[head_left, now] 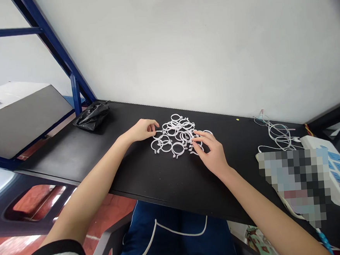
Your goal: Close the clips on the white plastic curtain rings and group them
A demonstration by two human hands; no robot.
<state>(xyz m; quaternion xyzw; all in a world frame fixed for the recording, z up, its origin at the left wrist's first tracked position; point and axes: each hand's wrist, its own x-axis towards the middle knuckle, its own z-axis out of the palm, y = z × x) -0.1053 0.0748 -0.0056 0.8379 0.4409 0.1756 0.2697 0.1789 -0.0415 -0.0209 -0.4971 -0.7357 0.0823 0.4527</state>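
On the left I see a crumpled black plastic bag, contents hidden. The left hand curls beside white rings heaped mid-table — perhaps keeping them together. The right hand bends over their right side; from here I can't tell whether either grips one.

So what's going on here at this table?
A person has both bare hands at a loose pile of white rings on the black table. The right hand reaches over the pile's right side, while the left hand is at its left edge. Whether either grips a ring is unclear. A black plastic bag lies farther left.
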